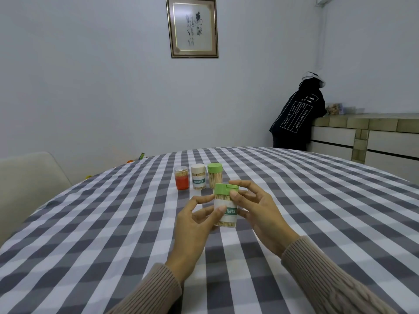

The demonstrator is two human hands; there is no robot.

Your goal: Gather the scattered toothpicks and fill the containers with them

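Note:
A clear toothpick container [225, 201] with a green lid and a white "TOOTHPICK" label is held upright just above the checked tablecloth. My left hand [196, 223] grips its lower left side, thumb on the label. My right hand [256, 207] holds its right side, thumb against the wall under the lid and fingers curled behind. It is full of toothpicks. Behind it stand three more containers in a row: a red-based one [181, 178], a lidless labelled one [198, 177] and a green-lidded one [215, 175]. No loose toothpicks show on the cloth.
The round table [113, 223] carries a grey and white checked cloth. A pale chair [29, 184] stands at the left. A person in a dark hooded jacket [297, 114] leans on a tiled counter [374, 130] at the back right. A framed picture [192, 27] hangs on the wall.

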